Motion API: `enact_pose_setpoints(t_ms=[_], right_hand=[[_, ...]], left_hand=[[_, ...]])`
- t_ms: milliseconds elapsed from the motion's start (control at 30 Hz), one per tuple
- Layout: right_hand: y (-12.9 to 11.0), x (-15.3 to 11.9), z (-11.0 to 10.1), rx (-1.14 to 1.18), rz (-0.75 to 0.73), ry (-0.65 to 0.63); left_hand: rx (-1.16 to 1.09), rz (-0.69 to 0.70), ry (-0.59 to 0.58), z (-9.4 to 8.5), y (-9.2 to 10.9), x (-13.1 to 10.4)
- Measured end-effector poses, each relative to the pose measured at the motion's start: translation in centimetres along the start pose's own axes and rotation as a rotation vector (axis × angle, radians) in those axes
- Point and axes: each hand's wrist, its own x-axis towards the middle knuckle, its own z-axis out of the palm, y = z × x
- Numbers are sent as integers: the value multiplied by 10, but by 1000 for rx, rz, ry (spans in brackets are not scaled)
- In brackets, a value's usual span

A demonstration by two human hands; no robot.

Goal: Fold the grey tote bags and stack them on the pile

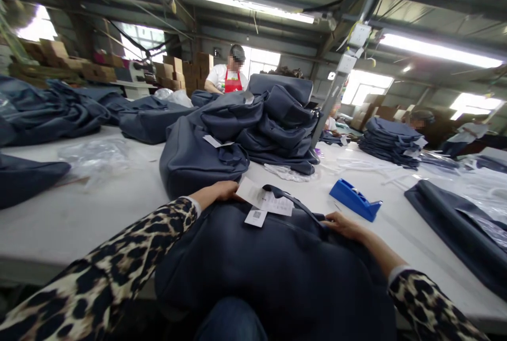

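A large dark navy bag (277, 262) lies at the table's front edge, close to my body. My left hand (225, 191) is closed on its upper left edge, beside the white paper tags (273, 202). On the right, my right hand (344, 225) grips the bag's upper edge near the end of the strap handle (295, 201). The fingertips of both hands are partly hidden by the bag. A small tag with a printed code (255, 216) rests on the bag's upper side.
A pile of navy bags (253, 124) stands just behind. On the right are a blue tape dispenser (355, 199), a flat navy bag (459, 230) and a folded stack (390, 140). Clear plastic (99, 156) lies left. A person in a red apron (233, 81) stands beyond.
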Motion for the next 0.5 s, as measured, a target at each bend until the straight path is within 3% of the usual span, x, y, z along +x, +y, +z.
enact_pose_setpoints(t_ms=[133, 300, 500], right_hand=[[14, 12, 17, -156, 3, 119], [24, 19, 40, -268, 60, 156], [27, 25, 45, -360, 65, 146]], left_hand=[[80, -81, 47, 17, -10, 2], [147, -131, 47, 36, -9, 6], [182, -128, 50, 39, -3, 6]])
